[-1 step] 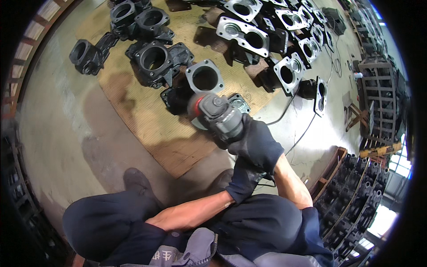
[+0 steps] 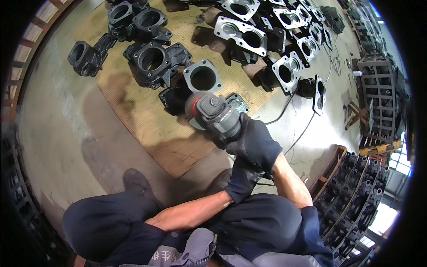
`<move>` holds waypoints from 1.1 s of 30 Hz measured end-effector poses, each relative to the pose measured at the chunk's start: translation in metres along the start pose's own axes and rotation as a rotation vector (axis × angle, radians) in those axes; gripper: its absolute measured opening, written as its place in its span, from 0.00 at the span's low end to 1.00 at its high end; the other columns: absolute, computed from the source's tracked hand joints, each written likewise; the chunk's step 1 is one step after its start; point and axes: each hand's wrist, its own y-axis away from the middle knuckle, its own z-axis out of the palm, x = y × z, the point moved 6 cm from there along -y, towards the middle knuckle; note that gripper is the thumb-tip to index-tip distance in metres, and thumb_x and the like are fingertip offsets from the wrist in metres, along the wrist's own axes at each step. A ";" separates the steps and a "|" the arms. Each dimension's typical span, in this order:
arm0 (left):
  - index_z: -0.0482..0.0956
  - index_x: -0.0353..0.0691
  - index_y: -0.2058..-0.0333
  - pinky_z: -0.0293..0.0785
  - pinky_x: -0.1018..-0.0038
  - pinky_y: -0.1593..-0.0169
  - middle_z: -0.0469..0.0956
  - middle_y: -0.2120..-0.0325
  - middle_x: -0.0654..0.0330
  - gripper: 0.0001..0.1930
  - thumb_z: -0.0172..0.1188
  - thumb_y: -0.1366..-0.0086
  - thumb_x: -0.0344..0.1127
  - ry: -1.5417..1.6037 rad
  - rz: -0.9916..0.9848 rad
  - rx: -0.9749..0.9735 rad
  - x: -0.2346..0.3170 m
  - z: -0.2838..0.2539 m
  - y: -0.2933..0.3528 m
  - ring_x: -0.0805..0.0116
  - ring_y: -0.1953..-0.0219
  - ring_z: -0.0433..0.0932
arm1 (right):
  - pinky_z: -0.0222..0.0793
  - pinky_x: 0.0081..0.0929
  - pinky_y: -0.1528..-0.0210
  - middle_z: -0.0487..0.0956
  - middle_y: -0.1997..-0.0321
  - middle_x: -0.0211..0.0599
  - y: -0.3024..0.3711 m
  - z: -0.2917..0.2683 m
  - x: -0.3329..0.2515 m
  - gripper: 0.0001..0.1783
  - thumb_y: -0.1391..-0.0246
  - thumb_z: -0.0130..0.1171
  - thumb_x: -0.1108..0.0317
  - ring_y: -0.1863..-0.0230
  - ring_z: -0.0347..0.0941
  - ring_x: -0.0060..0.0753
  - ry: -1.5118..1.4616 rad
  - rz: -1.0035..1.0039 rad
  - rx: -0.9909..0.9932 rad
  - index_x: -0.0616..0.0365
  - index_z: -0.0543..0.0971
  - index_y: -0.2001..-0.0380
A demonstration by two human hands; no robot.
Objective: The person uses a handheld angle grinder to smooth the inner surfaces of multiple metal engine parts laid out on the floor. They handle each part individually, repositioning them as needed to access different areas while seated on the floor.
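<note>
An angle grinder (image 2: 218, 115) with a red-rimmed disc at its far end is held over a dark cast-metal part (image 2: 175, 99) with a machined square flange. My right hand (image 2: 258, 140), in a dark glove, is wrapped round the grinder's body. Just below and behind it, my left hand (image 2: 243, 179), gloved too, is closed at the rear of the tool; its fingers are mostly hidden. The disc is at the flange's near side, but whether it touches the metal cannot be seen. Beside the grinder head lies a small grey-green flange face (image 2: 238, 102).
Several black castings (image 2: 151, 60) stand on the brown cardboard sheet (image 2: 178, 155), with more bright-faced castings (image 2: 240, 35) at the far right. A power cord (image 2: 304, 131) trails across the floor on the right. A wooden-edged crate of dark parts (image 2: 351, 191) stands at the lower right.
The castings appear shifted very slightly left in the view. Both hands keep their hold on the grinder, almost in the same place.
</note>
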 end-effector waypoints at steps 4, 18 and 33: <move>0.67 0.32 0.45 0.69 0.74 0.45 0.72 0.51 0.58 0.22 0.58 0.38 0.23 0.214 0.030 0.027 -0.028 0.009 -0.010 0.71 0.47 0.70 | 0.73 0.38 0.54 0.81 0.64 0.58 0.000 -0.009 0.011 0.34 0.67 0.69 0.57 0.58 0.78 0.56 -0.035 0.016 0.057 0.67 0.73 0.56; 0.65 0.32 0.46 0.71 0.73 0.46 0.72 0.52 0.57 0.25 0.61 0.42 0.23 0.058 0.049 0.026 -0.007 0.007 -0.002 0.70 0.50 0.71 | 0.74 0.35 0.54 0.81 0.64 0.54 0.005 -0.006 0.010 0.33 0.68 0.71 0.56 0.59 0.79 0.53 -0.124 -0.007 0.029 0.65 0.75 0.57; 0.70 0.35 0.48 0.71 0.72 0.48 0.76 0.57 0.57 0.23 0.63 0.42 0.29 -0.143 0.151 -0.192 0.010 0.030 -0.085 0.69 0.52 0.73 | 0.73 0.29 0.60 0.81 0.68 0.43 -0.028 -0.072 0.048 0.22 0.68 0.64 0.69 0.65 0.78 0.36 -0.069 -0.241 0.215 0.62 0.77 0.64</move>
